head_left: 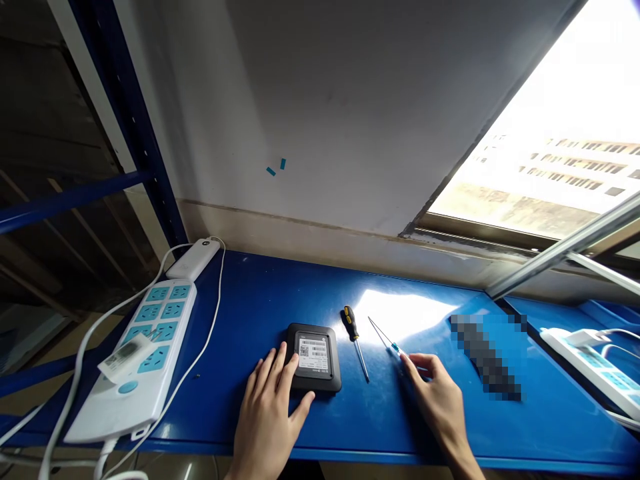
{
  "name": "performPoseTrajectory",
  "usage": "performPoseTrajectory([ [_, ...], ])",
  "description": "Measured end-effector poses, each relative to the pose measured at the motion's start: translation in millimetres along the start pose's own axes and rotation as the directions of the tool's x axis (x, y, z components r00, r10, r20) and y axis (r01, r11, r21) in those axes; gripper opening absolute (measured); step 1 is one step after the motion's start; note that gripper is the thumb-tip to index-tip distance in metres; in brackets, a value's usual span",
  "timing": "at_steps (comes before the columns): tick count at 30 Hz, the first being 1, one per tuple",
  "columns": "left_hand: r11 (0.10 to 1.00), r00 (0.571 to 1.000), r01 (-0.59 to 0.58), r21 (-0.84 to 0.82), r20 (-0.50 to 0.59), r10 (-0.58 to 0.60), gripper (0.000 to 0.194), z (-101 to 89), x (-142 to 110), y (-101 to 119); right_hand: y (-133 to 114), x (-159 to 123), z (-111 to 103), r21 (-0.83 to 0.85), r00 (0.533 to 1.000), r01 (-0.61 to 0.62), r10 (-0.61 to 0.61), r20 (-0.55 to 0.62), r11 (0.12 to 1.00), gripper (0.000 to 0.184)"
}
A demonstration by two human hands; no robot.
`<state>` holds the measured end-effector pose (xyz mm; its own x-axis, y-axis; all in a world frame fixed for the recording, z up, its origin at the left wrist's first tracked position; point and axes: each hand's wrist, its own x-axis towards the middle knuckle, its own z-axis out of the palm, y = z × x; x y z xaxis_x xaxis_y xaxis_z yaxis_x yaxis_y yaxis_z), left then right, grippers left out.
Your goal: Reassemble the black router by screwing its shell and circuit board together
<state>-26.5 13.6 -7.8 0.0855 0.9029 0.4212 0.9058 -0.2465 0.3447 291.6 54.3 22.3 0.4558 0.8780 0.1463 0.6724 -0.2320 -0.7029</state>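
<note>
A flat black square device [314,355] with a white label and codes facing up lies on the blue table. My left hand [267,413] rests against its left and lower-left edge, with fingers stretched out and thumb apart. Between finger and thumb, my right hand [436,395] pinches a thin screwdriver [395,347] with a blue collar, its long slim shaft pointing up and left. The fingers hide most of its handle. To the left of that tool, a yellow-and-black screwdriver [353,331] lies on the table, its tip toward me.
A white power strip [165,363] with blue sockets stands at the left, a tag and cables on it. A smaller white box [193,259] sits behind. At right lie a blurred dark strip [487,360] and another power strip [593,367]. A wall [320,120] rises behind the table.
</note>
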Motion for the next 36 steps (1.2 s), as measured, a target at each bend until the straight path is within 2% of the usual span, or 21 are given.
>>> performPoseTrajectory([
  [3, 1.0, 1.0, -0.001, 0.0, -0.003, 0.001, 0.049, -1.5, 0.9, -0.1, -5.3, -4.2, 6.0, -0.123, 0.984, 0.169, -0.174, -0.034, 0.978, 0.062],
  [6, 1.0, 1.0, 0.006, -0.012, -0.013, -0.006, 0.05, -2.2, 1.7, -0.3, -28.9, -14.2, 16.8, -0.169, 0.942, 0.312, -0.328, -0.073, 0.935, 0.056],
  [11, 0.996, 0.998, 0.056, -0.065, -0.034, -0.059, 0.061, 0.6, 1.1, -0.3, -85.0, -33.0, 49.4, -0.04, 0.899, 0.434, -0.43, 0.081, 0.9, 0.035],
  [15, 0.989, 0.993, 0.104, -0.105, -0.048, -0.109, 0.07, 3.7, 1.1, -0.1, -112.0, -35.2, 79.5, -0.065, 0.874, 0.462, -0.442, 0.202, 0.884, 0.034],
  [19, 0.989, 0.99, 0.136, -0.054, -0.017, -0.137, 0.083, 6.2, 2.4, 0.5, -116.3, -29.8, 95.7, -0.124, 0.867, 0.468, -0.428, 0.253, 0.875, 0.034],
  [24, 0.991, 0.991, 0.133, 0.02, 0.003, -0.133, 0.079, 10.1, 2.3, 1.8, -114.7, -26.8, 99.1, -0.195, 0.885, 0.451, -0.408, 0.224, 0.871, 0.033],
  [28, 0.989, 0.989, 0.148, 0.027, -0.001, -0.148, 0.082, 11.9, 2.2, 2.8, -123.8, -24.9, 98.6, -0.264, 0.893, 0.442, -0.395, 0.214, 0.857, 0.037],
  [33, 0.989, 0.989, 0.146, 0.018, 0.002, -0.147, 0.082, 12.3, 3.3, 2.8, -143.4, -17.0, 100.6, -0.375, 0.914, 0.379, -0.278, 0.295, 0.846, 0.044],
  [36, 0.989, 0.989, 0.149, 0.025, -0.002, -0.149, 0.083, 12.4, 4.3, 2.6, -151.1, -11.1, 104.5, -0.433, 0.911, 0.361, -0.214, 0.351, 0.826, 0.057],
])
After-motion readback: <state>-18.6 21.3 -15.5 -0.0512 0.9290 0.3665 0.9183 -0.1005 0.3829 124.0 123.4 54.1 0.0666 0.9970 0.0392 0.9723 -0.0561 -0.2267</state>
